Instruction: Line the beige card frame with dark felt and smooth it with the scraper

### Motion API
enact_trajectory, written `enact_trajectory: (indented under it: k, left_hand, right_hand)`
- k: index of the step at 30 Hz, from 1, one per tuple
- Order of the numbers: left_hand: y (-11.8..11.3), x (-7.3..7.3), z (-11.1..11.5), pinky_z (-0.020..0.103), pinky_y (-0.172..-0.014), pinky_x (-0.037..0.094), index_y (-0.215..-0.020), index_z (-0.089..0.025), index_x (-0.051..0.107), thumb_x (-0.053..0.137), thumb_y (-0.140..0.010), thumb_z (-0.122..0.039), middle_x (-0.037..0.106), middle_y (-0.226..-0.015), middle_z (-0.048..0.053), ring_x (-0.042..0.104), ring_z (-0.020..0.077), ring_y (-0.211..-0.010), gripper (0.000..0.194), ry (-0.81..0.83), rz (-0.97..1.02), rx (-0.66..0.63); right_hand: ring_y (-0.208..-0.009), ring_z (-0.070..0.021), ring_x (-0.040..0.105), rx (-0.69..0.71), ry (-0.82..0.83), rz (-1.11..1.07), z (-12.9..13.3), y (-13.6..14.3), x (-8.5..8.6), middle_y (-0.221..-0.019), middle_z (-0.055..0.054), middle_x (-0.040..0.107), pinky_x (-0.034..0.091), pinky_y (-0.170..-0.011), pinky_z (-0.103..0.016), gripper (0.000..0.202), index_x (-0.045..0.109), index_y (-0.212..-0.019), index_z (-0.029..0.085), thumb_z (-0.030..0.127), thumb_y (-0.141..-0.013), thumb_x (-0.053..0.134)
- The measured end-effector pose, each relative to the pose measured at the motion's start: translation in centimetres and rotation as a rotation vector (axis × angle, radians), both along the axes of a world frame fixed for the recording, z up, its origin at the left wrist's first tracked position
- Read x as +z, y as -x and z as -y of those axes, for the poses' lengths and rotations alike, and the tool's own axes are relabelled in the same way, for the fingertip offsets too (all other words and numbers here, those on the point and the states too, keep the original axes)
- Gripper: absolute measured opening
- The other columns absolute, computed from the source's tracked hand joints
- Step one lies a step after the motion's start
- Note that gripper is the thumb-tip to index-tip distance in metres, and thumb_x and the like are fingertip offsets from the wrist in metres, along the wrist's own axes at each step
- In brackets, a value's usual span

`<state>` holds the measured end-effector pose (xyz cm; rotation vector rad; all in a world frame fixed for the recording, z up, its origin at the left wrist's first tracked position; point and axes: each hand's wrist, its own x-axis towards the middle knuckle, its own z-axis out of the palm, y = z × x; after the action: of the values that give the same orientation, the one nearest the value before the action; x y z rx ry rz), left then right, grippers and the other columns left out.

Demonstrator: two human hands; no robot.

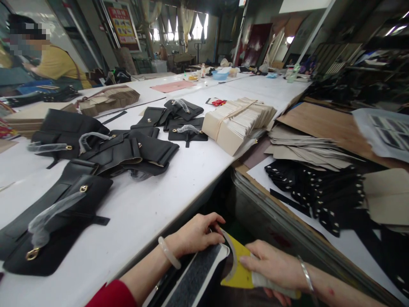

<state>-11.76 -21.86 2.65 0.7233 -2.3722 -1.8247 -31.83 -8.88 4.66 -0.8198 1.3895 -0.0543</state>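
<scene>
My right hand (271,264) is wrapped round the pale handle of a yellow scraper-like tool (238,266), whose curved edge faces left. My left hand (200,232) is closed at the far end of a dark grey panel with a pale border (194,277), its fingertips close to the tool's upper tip. The panel lies low in front of me, below the table edge, and its near end is out of frame. Left of my hands, a black leather bag piece (64,230) with a gold clasp and a plastic-wrapped strap rests on the white table.
More black bag pieces (128,149) overlap on the white table (179,187). A banded stack of beige cards (236,123) stands at its right edge. To the right are loose beige sheets (309,147) and studded black strips (319,192). A person in yellow (60,64) sits far left.
</scene>
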Motion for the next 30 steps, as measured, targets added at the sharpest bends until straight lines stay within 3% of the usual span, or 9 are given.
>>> enact_trajectory:
  k: [7, 11, 20, 30]
  left_hand:
    - [-0.5, 0.7, 0.0, 0.024, -0.081, 0.049, -0.126, -0.028, 0.061, 0.071, -0.079, -0.030, 0.071, -0.109, -0.001, 0.065, 0.0166, -0.089, 0.048, 0.088, -0.009, -0.016]
    - [-0.3, 1.0, 0.1, 0.025, -0.085, 0.048, -0.122, -0.025, 0.064, 0.078, -0.073, -0.033, 0.069, -0.115, 0.002, 0.064, 0.0181, -0.096, 0.051, 0.126, -0.043, -0.009]
    - [-0.2, 0.7, 0.2, 0.023, -0.084, 0.049, -0.113, -0.022, 0.070, 0.074, -0.077, -0.034, 0.074, -0.105, 0.003, 0.067, 0.0173, -0.093, 0.038, 0.142, -0.006, -0.033]
    - [0.0, 0.7, 0.6, 0.023, -0.081, 0.050, -0.113, -0.022, 0.070, 0.071, -0.079, -0.034, 0.075, -0.101, 0.003, 0.069, 0.0179, -0.087, 0.036, 0.172, 0.029, -0.067]
  right_hand:
    - [-0.025, -0.0098, 0.046, -0.010, -0.015, 0.016, 0.5, -0.3, -0.2, -0.047, 0.001, 0.056, 0.035, -0.025, -0.014, 0.019, 0.049, -0.092, 0.017, 0.031, -0.096, 0.036]
    - [-0.025, -0.0100, 0.045, -0.010, -0.028, 0.026, 0.8, -0.3, -0.3, -0.046, 0.002, 0.055, 0.037, -0.026, -0.015, 0.020, 0.048, -0.095, 0.017, 0.029, -0.097, 0.033]
    - [-0.026, -0.0086, 0.044, 0.049, -0.034, -0.002, 1.0, 0.0, -0.3, -0.048, 0.002, 0.055, 0.031, -0.027, -0.012, 0.021, 0.048, -0.091, 0.018, 0.036, -0.096, 0.038]
    - [-0.024, -0.0087, 0.042, -0.009, -0.067, 0.048, 0.8, -0.6, -0.3, -0.045, 0.004, 0.053, 0.033, -0.025, -0.013, 0.019, 0.048, -0.092, 0.019, 0.034, -0.095, 0.037]
